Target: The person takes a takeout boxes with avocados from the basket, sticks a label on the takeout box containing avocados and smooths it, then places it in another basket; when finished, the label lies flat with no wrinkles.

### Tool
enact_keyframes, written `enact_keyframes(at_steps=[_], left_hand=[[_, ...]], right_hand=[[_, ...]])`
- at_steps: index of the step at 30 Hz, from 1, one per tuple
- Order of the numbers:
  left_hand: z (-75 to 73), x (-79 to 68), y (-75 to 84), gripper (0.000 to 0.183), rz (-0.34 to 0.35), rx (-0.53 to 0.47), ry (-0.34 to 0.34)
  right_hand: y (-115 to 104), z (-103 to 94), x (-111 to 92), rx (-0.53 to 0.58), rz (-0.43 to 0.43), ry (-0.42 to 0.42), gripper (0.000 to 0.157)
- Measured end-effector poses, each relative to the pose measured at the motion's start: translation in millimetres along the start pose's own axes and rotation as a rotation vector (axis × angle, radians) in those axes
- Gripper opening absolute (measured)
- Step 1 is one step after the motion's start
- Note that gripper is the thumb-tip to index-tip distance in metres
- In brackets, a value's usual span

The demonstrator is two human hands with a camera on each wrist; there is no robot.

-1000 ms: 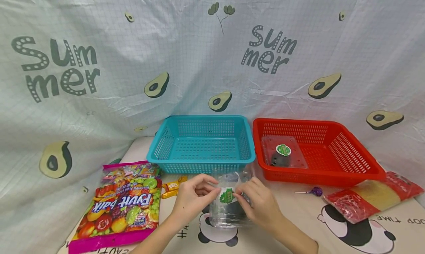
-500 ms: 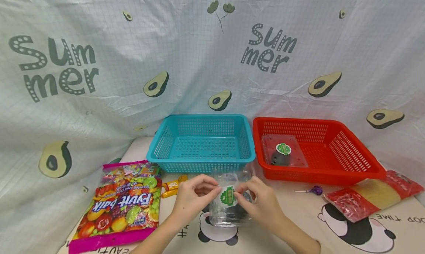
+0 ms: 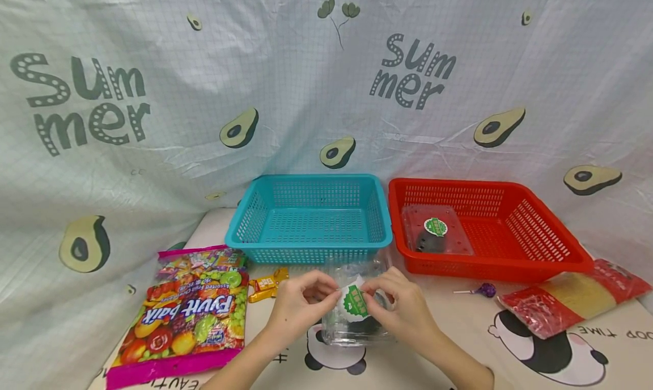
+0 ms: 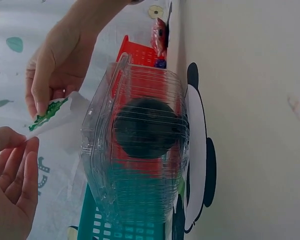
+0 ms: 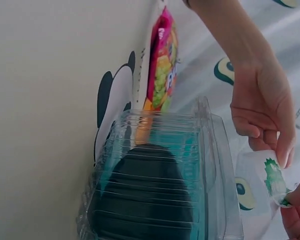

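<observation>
Cloth (image 3: pixel 469 322) printed with pandas lay closest to me, and on it stood a clear plastic box (image 3: pixel 347 339). Its thin walls were ridged and shiny, and through them I could see a dark round thing (image 4: pixel 146 129) inside. Just above the box, apart from its top, was the sticker (image 3: pixel 355 302): white, with a jagged-edged green badge and lettering too blurred to read, bent a little and joined to a pale, thin sheet (image 5: pixel 251 165). I held it between both hands. My left hand (image 3: pixel 301 299) pinched one edge between thumb and finger, and my right hand (image 3: pixel 403 305) pinched the opposite side, on the green part.

On my left lay a candy bag (image 3: pixel 189 316) with fruit pictures and bright pink ends, a small yellow packet (image 3: pixel 267 286) just beside it. On my right were a purple lollipop (image 3: pixel 487 290) and a red and yellow packet (image 3: pixel 576 299).

Beyond the box stood a blue basket (image 3: pixel 306 247), and to its right a red basket (image 3: pixel 490 267) holding a second clear box (image 3: pixel 456 231) with a similar sticker. Behind everything hung a pale curtain (image 3: pixel 285 55) printed with avocados.
</observation>
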State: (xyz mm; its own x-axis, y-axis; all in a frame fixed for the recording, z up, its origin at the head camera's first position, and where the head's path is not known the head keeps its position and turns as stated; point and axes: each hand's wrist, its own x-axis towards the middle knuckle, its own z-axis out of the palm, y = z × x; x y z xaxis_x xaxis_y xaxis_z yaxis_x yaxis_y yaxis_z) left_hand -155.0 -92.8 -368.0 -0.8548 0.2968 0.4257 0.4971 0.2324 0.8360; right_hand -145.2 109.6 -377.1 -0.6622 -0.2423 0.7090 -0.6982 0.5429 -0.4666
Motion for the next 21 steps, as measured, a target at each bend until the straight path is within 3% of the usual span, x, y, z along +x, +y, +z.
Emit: enact_keyframes(at_steps=[7,12,16,21], left_hand=[[-5.4,3.4,16.8,0.006,-0.123,-0.053,-0.048],[-12.5,7.3,27.5,0.007,-0.206,-0.117,-0.084],[-19.6,10.8,12.2,0.01,-0.206,-0.122,-0.057],[-38.9,8.1,-15.8,0.007,-0.197,0.09,0.086]], right_hand=[[3,-0.6,1,0.08,-0.089,0.036,0.019],[2,-2.6,2,0.159,-0.136,0.017,0.022],[2,-6.5,2,0.283,-0.023,-0.016,0.021],[5,-10.5,4,0.388,0.191,-0.025,0.019]])
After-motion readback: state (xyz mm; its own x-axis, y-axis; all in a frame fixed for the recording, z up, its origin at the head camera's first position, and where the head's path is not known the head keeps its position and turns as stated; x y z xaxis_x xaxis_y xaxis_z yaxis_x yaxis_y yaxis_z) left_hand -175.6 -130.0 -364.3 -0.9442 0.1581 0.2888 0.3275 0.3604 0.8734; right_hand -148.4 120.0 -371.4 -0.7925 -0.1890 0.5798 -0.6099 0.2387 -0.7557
